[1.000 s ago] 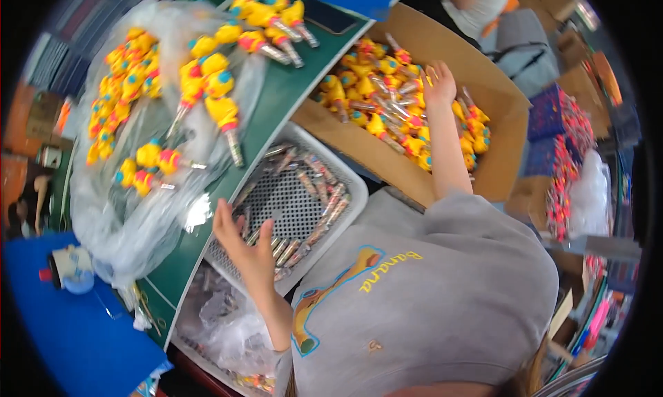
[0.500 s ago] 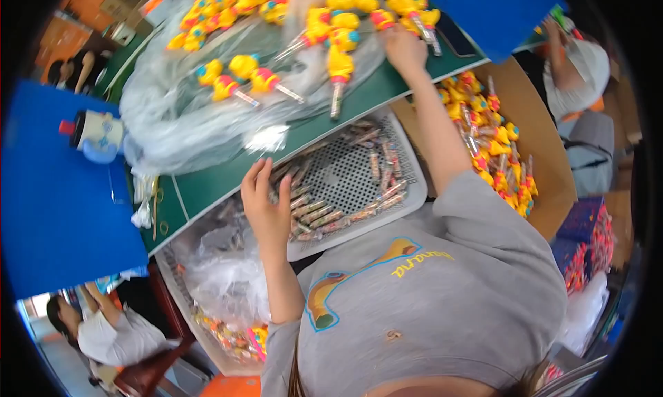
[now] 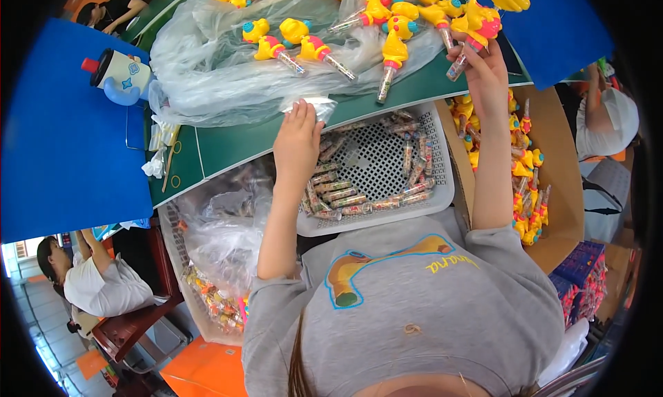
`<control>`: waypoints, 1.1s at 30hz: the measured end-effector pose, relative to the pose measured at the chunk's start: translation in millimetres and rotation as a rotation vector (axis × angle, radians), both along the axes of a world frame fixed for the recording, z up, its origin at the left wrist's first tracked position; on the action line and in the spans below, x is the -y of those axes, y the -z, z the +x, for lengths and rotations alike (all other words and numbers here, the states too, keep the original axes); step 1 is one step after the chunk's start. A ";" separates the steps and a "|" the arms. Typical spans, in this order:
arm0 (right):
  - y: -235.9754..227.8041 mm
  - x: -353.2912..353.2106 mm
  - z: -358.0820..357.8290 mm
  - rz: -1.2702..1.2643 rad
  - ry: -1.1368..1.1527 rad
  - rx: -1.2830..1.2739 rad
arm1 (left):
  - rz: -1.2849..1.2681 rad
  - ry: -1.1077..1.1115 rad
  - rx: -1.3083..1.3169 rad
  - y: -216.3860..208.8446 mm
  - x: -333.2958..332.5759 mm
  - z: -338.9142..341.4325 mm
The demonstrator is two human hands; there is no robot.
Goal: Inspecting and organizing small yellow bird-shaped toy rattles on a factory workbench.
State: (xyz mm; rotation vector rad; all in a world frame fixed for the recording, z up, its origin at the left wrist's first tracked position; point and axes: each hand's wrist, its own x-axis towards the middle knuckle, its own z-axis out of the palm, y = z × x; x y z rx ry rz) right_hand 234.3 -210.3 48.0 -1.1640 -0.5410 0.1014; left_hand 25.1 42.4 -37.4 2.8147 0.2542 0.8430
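Observation:
My right hand (image 3: 489, 82), raised at the table's right side, grips a yellow toy (image 3: 478, 22) with a pink part and a clear tube of small candies pointing down. Fingers stretched, my left hand (image 3: 297, 147) rests on a small stack of clear plastic bags (image 3: 320, 107) at the table's near edge. Several similar yellow toys with tubes lie on a large clear plastic sheet (image 3: 207, 86); one toy (image 3: 394, 55) is close to the right hand. Below the table edge, a grey perforated basket (image 3: 442, 169) holds several candy-filled tubes (image 3: 343, 194).
A cardboard box (image 3: 563, 210) of yellow toys stands at the right. At the left are a cup (image 3: 124, 72) with a blue handle, scissors (image 3: 170, 163) and blue panels (image 3: 62, 148). Crumpled clear plastic (image 3: 224, 241) lies left of the basket. Other people sit farther off.
My right hand has lifted a yellow toy off the group and brought it toward me. My left hand has moved forward onto the clear bags. The view has shifted.

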 end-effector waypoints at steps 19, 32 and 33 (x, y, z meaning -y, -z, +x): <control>27.0 -11.2 -45.8 -0.083 -0.092 -0.100 | -0.199 0.068 -0.008 -20.6 0.2 -2.1; 26.8 -14.2 -62.4 -0.085 -0.171 -0.137 | -0.326 0.049 0.010 -19.7 -1.0 4.8; 26.6 -14.3 -63.7 -0.069 -0.178 -0.144 | -0.378 0.015 0.015 -19.1 -0.1 4.9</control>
